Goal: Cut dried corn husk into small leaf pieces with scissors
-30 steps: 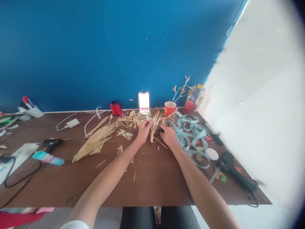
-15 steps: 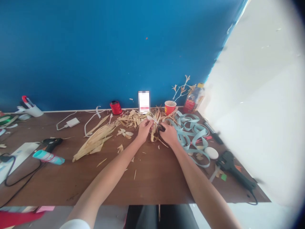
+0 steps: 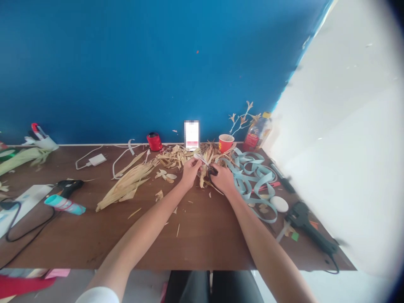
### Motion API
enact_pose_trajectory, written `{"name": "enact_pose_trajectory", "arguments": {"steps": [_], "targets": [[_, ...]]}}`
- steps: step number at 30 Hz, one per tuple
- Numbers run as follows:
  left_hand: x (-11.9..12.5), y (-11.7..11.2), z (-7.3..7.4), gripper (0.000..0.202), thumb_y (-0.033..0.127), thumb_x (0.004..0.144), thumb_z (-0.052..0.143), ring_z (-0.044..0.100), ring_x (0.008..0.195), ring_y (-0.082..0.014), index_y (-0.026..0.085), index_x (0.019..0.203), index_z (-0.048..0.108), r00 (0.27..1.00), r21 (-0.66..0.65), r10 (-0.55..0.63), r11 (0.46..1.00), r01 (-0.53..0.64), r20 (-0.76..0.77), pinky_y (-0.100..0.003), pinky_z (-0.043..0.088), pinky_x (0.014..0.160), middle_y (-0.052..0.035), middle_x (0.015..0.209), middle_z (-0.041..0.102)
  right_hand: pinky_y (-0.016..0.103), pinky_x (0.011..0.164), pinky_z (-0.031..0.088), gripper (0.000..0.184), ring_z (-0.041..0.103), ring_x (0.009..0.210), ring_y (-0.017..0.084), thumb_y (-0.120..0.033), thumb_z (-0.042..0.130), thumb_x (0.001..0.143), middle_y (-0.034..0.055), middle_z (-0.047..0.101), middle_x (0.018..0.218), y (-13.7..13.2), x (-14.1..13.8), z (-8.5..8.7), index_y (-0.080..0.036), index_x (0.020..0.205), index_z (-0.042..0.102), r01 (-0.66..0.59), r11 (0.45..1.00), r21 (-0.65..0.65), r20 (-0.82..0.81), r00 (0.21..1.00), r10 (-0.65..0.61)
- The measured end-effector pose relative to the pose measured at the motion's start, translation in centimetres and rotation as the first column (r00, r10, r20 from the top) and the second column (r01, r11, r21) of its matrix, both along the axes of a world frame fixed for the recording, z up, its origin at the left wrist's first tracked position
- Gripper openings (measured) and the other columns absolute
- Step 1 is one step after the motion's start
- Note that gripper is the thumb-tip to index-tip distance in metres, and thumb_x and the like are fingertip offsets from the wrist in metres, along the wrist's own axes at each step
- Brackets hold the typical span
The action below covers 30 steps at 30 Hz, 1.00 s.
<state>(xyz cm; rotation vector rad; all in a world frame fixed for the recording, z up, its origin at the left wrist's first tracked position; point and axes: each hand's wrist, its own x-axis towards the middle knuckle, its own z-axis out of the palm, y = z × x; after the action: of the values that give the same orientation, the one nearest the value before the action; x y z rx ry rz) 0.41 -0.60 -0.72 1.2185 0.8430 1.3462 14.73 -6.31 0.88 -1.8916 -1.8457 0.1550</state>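
Over the scraps at the middle of the table, my left hand [image 3: 190, 172] pinches a small pale piece of dried husk [image 3: 198, 156]. My right hand [image 3: 224, 179] is closed round the black handles of a pair of scissors [image 3: 213, 171]. Their blades point up and left towards the pale piece; whether they touch it I cannot tell. Behind and beneath both hands lies a heap of dried husk strips [image 3: 173, 158]. To the left rests a larger bundle of dried husks [image 3: 126, 185], with several cut petal-like pieces [image 3: 166, 176] nearer my left hand.
A phone [image 3: 192, 135] stands against the blue wall. Right of it are a red paper cup [image 3: 226, 144], a bottle [image 3: 257, 132] and tangled light-blue ribbon [image 3: 252, 168]. Glue guns lie at the right [image 3: 311, 227] and left [image 3: 70, 187]. A white charger [image 3: 97, 160] sits at the back left.
The scissors' blades look slightly further apart beside the pale piece. Both hands stay in nearly the same place. The view has shifted a little, showing more husk at the far left.
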Motion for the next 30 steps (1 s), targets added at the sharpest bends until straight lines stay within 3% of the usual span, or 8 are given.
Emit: {"name": "enact_pose_trajectory", "arguments": {"steps": [6,12,24,30], "targets": [[-0.08,-0.02,0.08,0.028,0.041,0.076,0.068,0.049,0.055,-0.0090,0.014,0.075,0.064,1.000,-0.010,0.002,1.000,-0.002,-0.029,-0.022,0.039,0.055,0.0001,0.061,0.058,0.025,0.073,0.042,0.036,0.066,0.090,0.021,-0.023,0.052,0.081,0.0022,0.073,0.098,0.19,0.19,-0.25,-0.031,0.113,0.066,-0.016,1.000,0.010,0.026,1.000,0.016],[0.04,-0.15,0.20,0.029,0.042,0.075,0.069,0.049,0.055,-0.0078,0.014,0.078,0.062,1.000,-0.007,0.001,1.000,-0.001,0.006,-0.022,0.038,0.055,-0.0008,0.072,0.061,0.025,0.073,0.043,0.040,0.066,0.088,0.021,-0.021,0.051,0.080,0.0020,0.074,0.096,0.25,0.37,-0.48,-0.032,0.114,0.066,-0.020,1.000,0.022,0.022,1.000,0.019],[0.15,-0.32,0.16,0.030,0.043,0.075,0.069,0.048,0.053,-0.0064,0.014,0.078,0.062,0.999,-0.041,-0.028,0.999,0.028,0.017,-0.021,0.036,0.052,-0.0009,0.073,0.062,0.026,0.075,0.044,0.040,0.066,0.092,0.021,-0.018,0.050,0.078,0.0019,0.074,0.098,0.03,0.70,-0.60,-0.029,0.112,0.068,-0.045,0.998,0.039,-0.080,0.996,0.048],[0.06,-0.19,-0.05,0.034,0.047,0.075,0.068,0.050,0.054,-0.0077,0.014,0.080,0.064,0.999,-0.060,-0.004,0.998,0.007,0.042,-0.022,0.037,0.052,-0.0015,0.071,0.062,0.027,0.079,0.045,0.042,0.066,0.092,0.022,-0.020,0.053,0.078,0.0030,0.074,0.099,-0.28,0.31,-0.38,-0.029,0.117,0.066,0.015,1.000,0.027,-0.042,0.999,-0.014]]}}
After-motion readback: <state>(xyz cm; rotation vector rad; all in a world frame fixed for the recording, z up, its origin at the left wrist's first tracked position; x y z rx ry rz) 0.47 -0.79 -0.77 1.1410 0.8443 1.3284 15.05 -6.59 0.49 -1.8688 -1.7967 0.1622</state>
